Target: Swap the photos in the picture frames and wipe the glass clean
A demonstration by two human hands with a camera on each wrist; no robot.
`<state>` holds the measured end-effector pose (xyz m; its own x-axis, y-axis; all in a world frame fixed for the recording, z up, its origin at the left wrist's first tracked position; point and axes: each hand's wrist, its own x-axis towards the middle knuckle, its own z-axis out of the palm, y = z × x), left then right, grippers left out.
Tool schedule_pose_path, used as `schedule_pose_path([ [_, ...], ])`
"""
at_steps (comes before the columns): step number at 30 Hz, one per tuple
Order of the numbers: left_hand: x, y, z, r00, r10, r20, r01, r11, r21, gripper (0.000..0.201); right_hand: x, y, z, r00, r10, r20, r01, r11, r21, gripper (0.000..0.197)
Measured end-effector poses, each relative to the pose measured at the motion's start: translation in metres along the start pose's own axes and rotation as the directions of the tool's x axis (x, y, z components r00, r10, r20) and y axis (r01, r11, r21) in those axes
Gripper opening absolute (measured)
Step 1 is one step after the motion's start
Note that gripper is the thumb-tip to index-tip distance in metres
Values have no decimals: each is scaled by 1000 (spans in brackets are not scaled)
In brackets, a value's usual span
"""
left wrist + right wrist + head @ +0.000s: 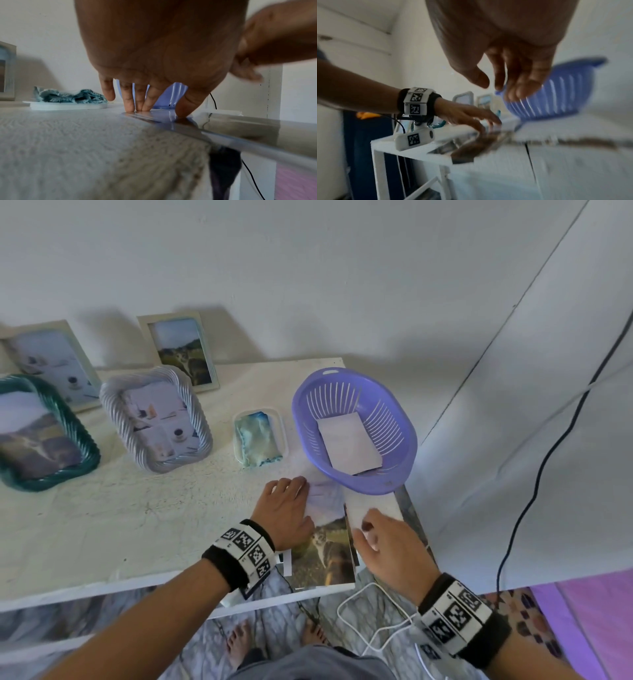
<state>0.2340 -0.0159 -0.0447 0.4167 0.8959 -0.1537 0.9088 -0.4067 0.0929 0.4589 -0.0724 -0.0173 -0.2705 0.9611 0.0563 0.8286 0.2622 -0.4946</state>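
Note:
A glossy landscape photo lies at the table's front right corner and overhangs the edge. My left hand presses on its far left part with straight fingers. Just right of it lies a white sheet, perhaps a photo face down. My right hand hovers over that sheet with relaxed fingers and holds nothing. Several frames stand at the left: a teal one, a silver one, and two pale ones against the wall. A blue cloth sits in a clear tray.
A purple basket with a white card inside stands just beyond my hands. A white cloth covers the table. A black cable hangs along the wall at the right, and a white cable lies on the floor.

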Motion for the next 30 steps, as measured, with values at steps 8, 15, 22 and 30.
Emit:
schedule_pose_path([
  [8, -7, 13, -3, 996, -78, 38, 77, 997, 30, 80, -9, 12, 28, 750, 281, 599, -661, 362, 658, 21],
  [15, -37, -6, -2, 964, -252, 90, 263, 836, -481, 81, -9, 3, 27, 794, 223, 566, -604, 396, 691, 34],
  [22, -83, -24, -23, 784, -582, 216, 276, 16, -961, 61, 16, -47, 5, 901, 39, 432, -386, 529, 756, 17],
  [30, -77, -29, -54, 839, -514, -176, -236, -53, -970, 42, 55, -74, 13, 1000, -21, 4, 16, 848, 530, 16],
])
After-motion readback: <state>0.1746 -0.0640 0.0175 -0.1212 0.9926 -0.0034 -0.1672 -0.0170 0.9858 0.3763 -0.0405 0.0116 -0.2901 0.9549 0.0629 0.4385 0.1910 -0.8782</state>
